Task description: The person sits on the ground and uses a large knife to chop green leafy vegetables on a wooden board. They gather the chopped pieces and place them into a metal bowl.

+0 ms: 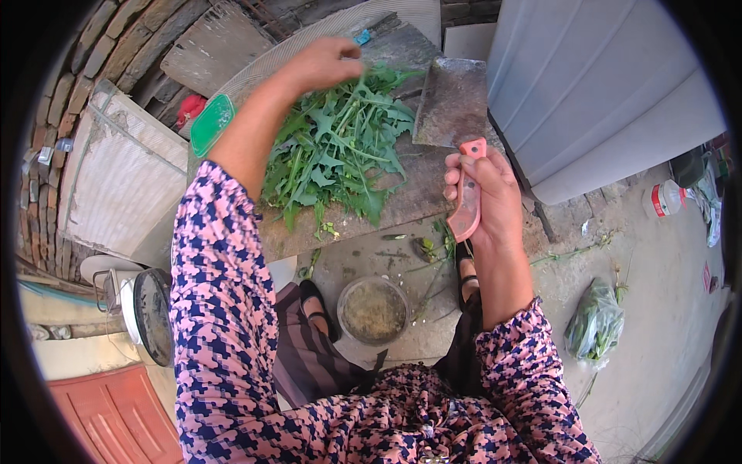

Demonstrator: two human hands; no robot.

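A heap of leafy greens (340,147) with jagged leaves lies on a worn wooden board (433,185). My left hand (328,63) is over the heap's far edge, its fingers curled in; a smear of motion below the fingertips hides what they hold, if anything. In my right hand (495,185) is a cleaver (452,104), gripped by its pinkish-red handle. The cleaver's broad, stained blade points away from me above the board's right part, to the right of the greens.
A large pale grey container (603,85) stands close on the right. Between my feet on the ground is a round basin (374,311). A plastic bag (595,321) of greens lies at right. A green lid-like piece (212,125) is beside my left forearm, near a brick wall (58,116).
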